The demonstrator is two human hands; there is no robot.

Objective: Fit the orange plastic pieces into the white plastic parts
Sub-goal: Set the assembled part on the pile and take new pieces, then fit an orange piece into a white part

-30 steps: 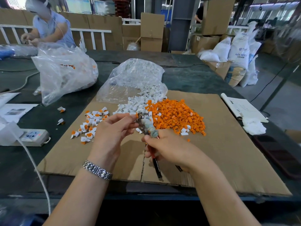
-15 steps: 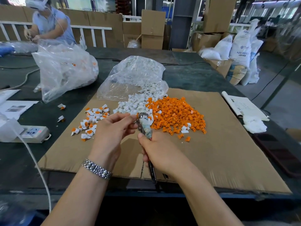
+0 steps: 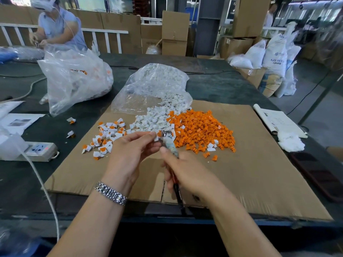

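Two hands meet above the cardboard sheet (image 3: 259,164): a small part (image 3: 158,134), seemingly orange and white, is pinched by the left hand (image 3: 130,154); pliers (image 3: 169,145) are gripped by the right hand (image 3: 187,173), just before the orange pieces (image 3: 202,130) and white parts (image 3: 154,120)

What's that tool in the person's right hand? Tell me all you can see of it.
The tool looks like small pliers: a shiny metal nose, a middle wrapped in pale, worn tape, and dark handles with some red that stick out below the palm. The right hand grips it, tilted with its nose up and away, above the cardboard sheet. The nose meets a small part pinched by the left hand; that part is too small to make out.
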